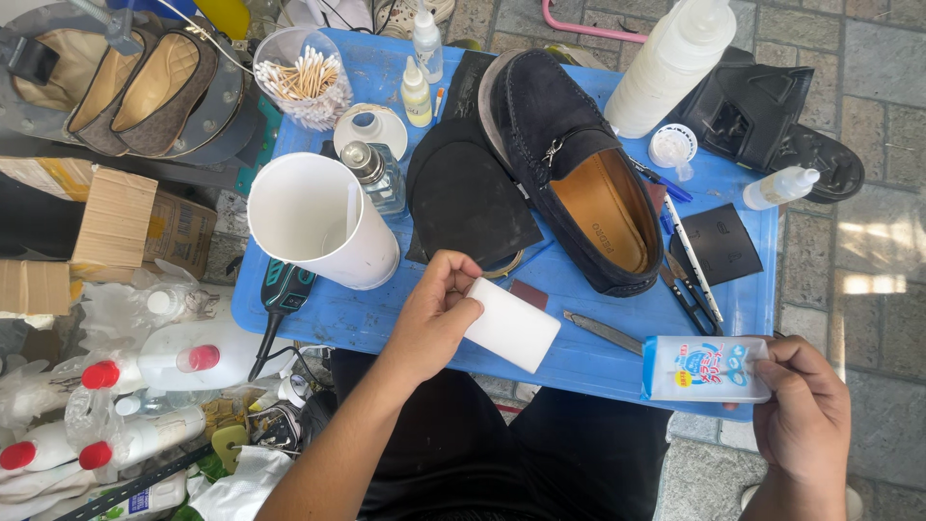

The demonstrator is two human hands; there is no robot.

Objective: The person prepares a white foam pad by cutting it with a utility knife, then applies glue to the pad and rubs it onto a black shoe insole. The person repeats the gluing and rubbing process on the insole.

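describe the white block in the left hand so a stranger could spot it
Find the blue table with the dark loafer. At its near edge the left hand pinches a white block: plain and unprinted, unlike the printed packet in the right hand.

Packages and labels around the blue table

A flat rectangular packet (706,370), white and light blue with a small red patch, sat pinched in the right hand's fingers (781,371) at the table's (579,357) near edge. Well to the left of the left hand's fingers (453,280) lay brown cardboard boxes (116,227). Below them, at the bottom-left corner, a white bottle (145,499) carried a blue-and-white label.
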